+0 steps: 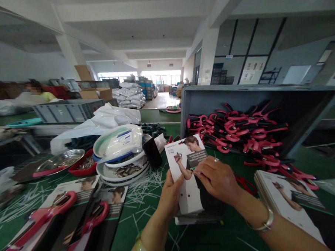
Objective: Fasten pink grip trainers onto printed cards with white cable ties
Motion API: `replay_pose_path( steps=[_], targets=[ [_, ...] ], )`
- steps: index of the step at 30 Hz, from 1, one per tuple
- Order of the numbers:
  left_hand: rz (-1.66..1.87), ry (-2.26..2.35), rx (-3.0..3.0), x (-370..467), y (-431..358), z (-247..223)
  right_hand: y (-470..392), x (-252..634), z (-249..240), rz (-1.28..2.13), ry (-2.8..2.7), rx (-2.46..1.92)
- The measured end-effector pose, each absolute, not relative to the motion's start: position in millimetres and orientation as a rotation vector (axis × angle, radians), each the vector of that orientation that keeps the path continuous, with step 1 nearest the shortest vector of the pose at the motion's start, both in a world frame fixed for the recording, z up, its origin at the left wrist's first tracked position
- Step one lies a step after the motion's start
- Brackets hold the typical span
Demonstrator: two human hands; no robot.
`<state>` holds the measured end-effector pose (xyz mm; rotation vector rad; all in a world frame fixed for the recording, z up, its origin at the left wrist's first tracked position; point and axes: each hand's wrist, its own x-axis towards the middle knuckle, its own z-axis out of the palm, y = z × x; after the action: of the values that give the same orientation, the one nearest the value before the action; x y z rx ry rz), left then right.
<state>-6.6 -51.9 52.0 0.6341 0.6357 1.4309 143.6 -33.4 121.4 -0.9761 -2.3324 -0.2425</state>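
A printed backing card (190, 200) for a grip strengthener is tilted up in front of me, with small holes in its lower half. My left hand (168, 194) grips its left edge, thumb on the front. Over the card's right side lies my right hand (216, 177), thumb and fingers pinched together at its face; whatever is between them is too small to make out. Beneath the card sits a stack of similar cards (196, 220). To the left, two cards carry pink-and-black hand grips (88, 222). Another card stack (294, 208) lies at the right.
A grey crate (262, 89) on its side spills several pink hand grips (239, 125) behind my hands. Stacked plates (121, 168) hold metal parts, beside a dark phone (153, 154). White strips (145, 187) litter the green table. A person (39, 92) sits far left.
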Motion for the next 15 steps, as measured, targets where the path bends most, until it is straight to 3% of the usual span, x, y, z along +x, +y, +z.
replay_pose_path(
  steps=[4, 8, 12, 15],
  targets=[
    [1.384, 0.683, 0.663, -7, -53, 55, -37, 155, 122, 0.033, -2.182, -1.046],
    [1.424, 0.822, 0.597, -15, -45, 55, -24, 201, 114, 0.08, -1.896, -1.433],
    [1.396, 0.919, 0.693, -24, -30, 44, -17, 243, 83, 0.115, -2.457, -2.012],
    [1.399, 1.057, 0.827, -26, -21, 36, -18, 249, 53, 0.115, -2.524, -2.225]
  ],
)
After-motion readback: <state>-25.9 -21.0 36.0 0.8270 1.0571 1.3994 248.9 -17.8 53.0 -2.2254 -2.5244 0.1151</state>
